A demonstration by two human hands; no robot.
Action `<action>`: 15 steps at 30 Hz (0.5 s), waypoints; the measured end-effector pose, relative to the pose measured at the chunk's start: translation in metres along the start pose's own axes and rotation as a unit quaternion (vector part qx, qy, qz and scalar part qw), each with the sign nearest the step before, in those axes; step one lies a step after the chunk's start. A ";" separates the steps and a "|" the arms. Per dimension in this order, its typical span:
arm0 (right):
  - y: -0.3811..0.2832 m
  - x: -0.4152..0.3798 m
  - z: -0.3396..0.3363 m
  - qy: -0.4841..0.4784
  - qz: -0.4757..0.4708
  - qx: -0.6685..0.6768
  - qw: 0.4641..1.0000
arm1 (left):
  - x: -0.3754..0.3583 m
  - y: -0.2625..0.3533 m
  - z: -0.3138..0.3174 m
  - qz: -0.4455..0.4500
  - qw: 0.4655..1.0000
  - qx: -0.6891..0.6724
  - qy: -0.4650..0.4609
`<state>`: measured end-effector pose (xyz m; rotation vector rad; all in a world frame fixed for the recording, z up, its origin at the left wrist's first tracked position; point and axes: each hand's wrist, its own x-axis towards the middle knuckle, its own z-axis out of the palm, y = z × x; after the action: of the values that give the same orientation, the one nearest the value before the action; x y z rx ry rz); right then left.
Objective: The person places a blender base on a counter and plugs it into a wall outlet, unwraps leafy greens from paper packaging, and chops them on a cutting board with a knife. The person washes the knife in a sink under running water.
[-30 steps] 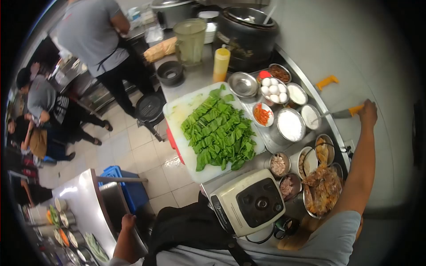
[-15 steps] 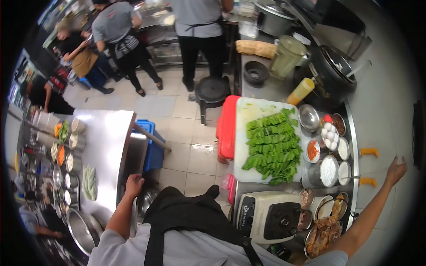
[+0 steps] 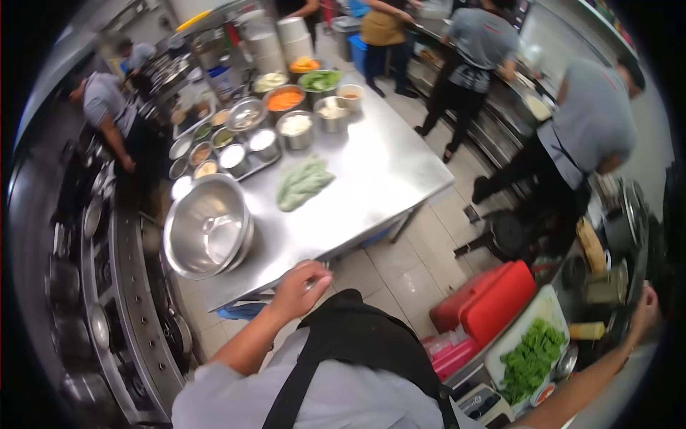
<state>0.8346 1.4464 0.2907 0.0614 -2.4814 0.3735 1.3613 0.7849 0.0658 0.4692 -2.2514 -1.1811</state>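
Observation:
My left hand [image 3: 304,289] is closed in a loose curl above the near edge of the steel table [image 3: 379,193], with nothing visible in it. A large steel mixing bowl [image 3: 207,225] stands on the table just left of it, and a crumpled pale green cloth [image 3: 305,184] lies beyond. My right hand [image 3: 645,311] reaches out at the far right, fingers apart and holding nothing I can see. It is nearest a yellow squeeze bottle [image 3: 587,331]. Chopped green leaves [image 3: 529,361] lie on a white cutting board [image 3: 549,306] below that arm.
Steel tubs of shredded carrot [image 3: 284,99], green leaves [image 3: 320,80] and other ingredients fill the table's far left. A red cooler box [image 3: 486,300] and a black stool [image 3: 504,236] stand on the floor. A stove [image 3: 132,343] runs along the left. Several co-workers stand around.
The view has swung left, toward the steel table and mixing bowl. The cutting board side has slid to the lower right. My left hand has come up in front of me, still curled.

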 end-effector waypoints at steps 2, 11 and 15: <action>-0.086 -0.055 0.073 -0.036 -0.101 0.135 0.985 | -0.028 0.010 -0.066 0.079 0.962 0.140 0.221; -0.356 -0.403 0.334 -0.388 -0.025 0.219 0.895 | -0.131 -0.151 -0.250 -0.506 0.730 -0.062 0.455; -0.385 -0.448 0.310 -0.493 -0.086 0.158 0.852 | -0.121 -0.170 -0.248 -0.393 0.851 -0.331 0.105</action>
<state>1.0677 0.9702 -0.1143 0.7874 -3.3336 0.8271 1.6177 0.5969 0.0019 1.2056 -1.3086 -2.0629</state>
